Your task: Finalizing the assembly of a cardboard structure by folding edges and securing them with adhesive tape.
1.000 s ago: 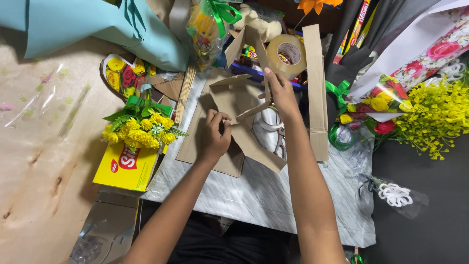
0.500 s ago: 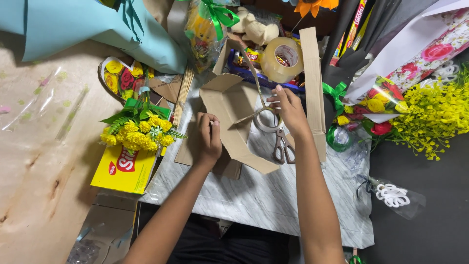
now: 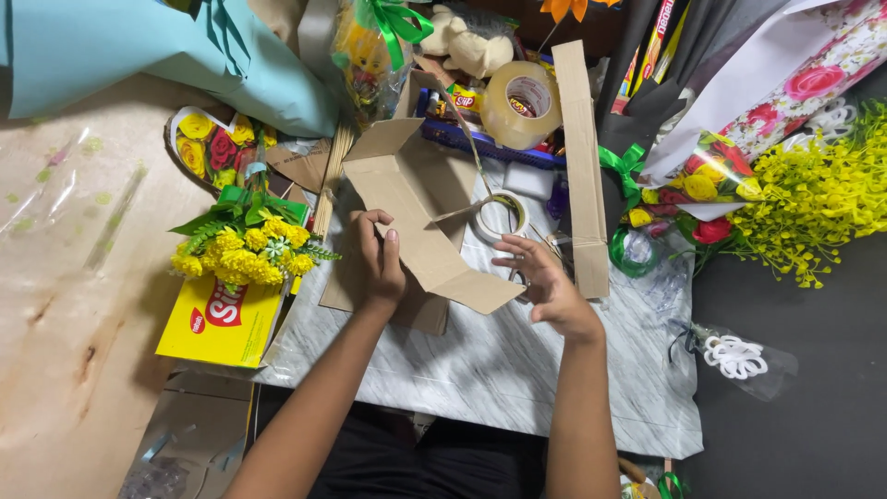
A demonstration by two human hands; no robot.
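Cardboard box (image 3: 420, 217), one in number, lay open and tilted on the grey marbled board (image 3: 517, 370), with nothing seen inside it. Left hand (image 3: 381, 263) rested on the box's near wall, fingers curled over the edge and gripping it. Right hand (image 3: 545, 282) hovered just beside the box's lower right corner, fingers spread and open, holding nothing. One small roll of tape (image 3: 499, 217) lay just beyond that hand, a loose strip running from it toward the box. One long cardboard strip (image 3: 580, 166) lay lengthwise to the right. One yellow carton (image 3: 222, 323) sat at the left, one bunch of yellow artificial flowers (image 3: 249, 249) on top of it. Farther off stood one large roll of clear packing tape (image 3: 519, 103), and a blue tray (image 3: 490, 148) beneath it; its contents could not be made out.
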